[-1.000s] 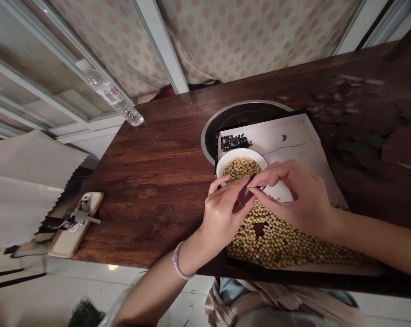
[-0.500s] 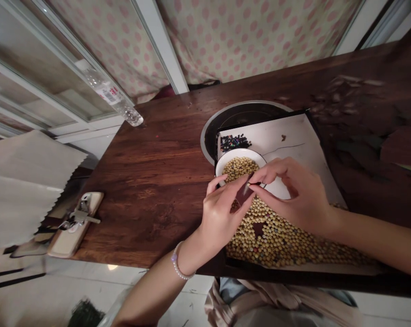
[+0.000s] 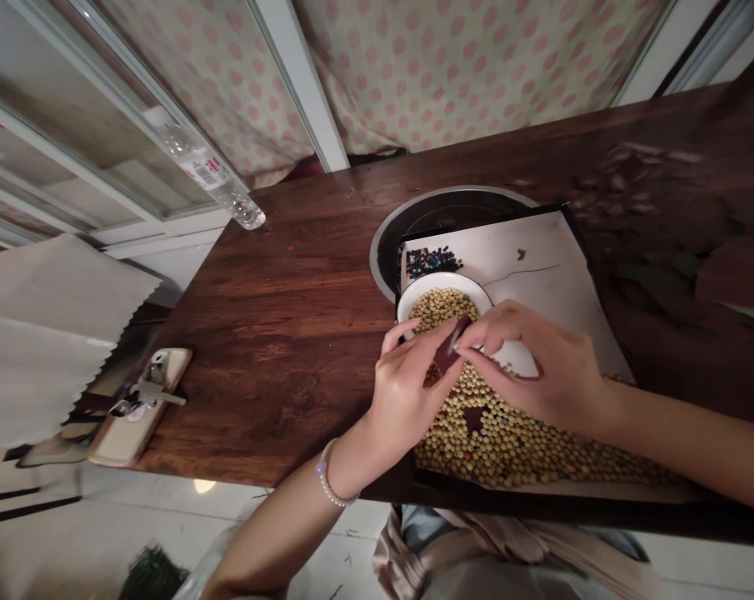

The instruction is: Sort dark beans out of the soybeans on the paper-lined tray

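Observation:
My left hand (image 3: pixel 407 392) and my right hand (image 3: pixel 532 367) meet over the beans, both pinching a flat dark brown piece (image 3: pixel 448 352). Its lower part rests against my left fingers, and my right thumb and forefinger close on its upper edge. Just behind my fingers stands a white bowl (image 3: pixel 445 277) holding soybeans. Many more soybeans (image 3: pixel 507 446), flecked with some coloured beads, lie spread on a white board (image 3: pixel 526 250) below my hands. A dark star-shaped cutout (image 3: pixel 473 419) sits among them. A small heap of dark beads (image 3: pixel 432 262) lies behind the bowl.
The board lies on a dark wooden table (image 3: pixel 289 333), partly over a round black cooktop (image 3: pixel 414 221). A plastic bottle (image 3: pixel 207 175) lies at the far left edge. Dark scraps (image 3: pixel 639 183) lie at the right. A cream tray with a metal clip (image 3: pixel 142 408) sits near the left edge.
My right hand has dropped slightly toward the beans, and both hands keep their pinch on the dark piece. The view has shifted a little.

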### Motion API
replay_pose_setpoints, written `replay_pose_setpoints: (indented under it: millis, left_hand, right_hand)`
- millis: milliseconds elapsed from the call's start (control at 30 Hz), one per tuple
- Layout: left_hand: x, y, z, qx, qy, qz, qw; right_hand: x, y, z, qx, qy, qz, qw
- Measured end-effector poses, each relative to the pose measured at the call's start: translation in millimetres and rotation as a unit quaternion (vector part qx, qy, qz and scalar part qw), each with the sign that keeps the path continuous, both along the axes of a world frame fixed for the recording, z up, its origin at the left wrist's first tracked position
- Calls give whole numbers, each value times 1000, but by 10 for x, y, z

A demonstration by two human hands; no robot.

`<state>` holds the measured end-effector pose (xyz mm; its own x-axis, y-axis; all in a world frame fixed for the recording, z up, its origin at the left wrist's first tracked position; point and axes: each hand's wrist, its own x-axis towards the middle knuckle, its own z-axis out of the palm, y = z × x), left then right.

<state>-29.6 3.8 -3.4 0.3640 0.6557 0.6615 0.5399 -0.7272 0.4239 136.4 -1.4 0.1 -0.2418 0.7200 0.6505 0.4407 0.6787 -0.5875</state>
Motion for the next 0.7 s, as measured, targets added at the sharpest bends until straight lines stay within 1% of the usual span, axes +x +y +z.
replay_pose_setpoints:
  millis: [67, 100, 200, 300, 367, 467, 600, 700]
  left_hand:
    - [0, 0, -6, -3, 2, -3, 1000]
    - [0, 0, -9, -4, 4, -3, 1000]
    - [4, -1, -14, 0, 7, 4, 1000]
    - [18, 0, -13, 7, 0, 15, 1000]
    - [29, 2, -9, 11, -5, 19, 1000]
    - [41, 1, -4, 9, -11, 24, 1000]
    - [41, -7, -7, 0, -15, 25, 1000]
    - [41, -10, -8, -6, -20, 25, 999]
  right_hand:
    - [5, -1, 1, -7, 7, -21, 1000]
    - [6, -2, 1, -11, 9, -20, 1000]
    - [1, 5, 0, -27, 13, 18, 999]
    - [-5, 41, -6, -83, 61, -9, 995]
    - [-2, 72, -17, -103, 97, -17, 990]
    - [9, 97, -42, -87, 101, -12, 991]
    - [11, 89, -67, -80, 82, -31, 993]
    - [-2, 94, -64, -97, 120, -10, 988]
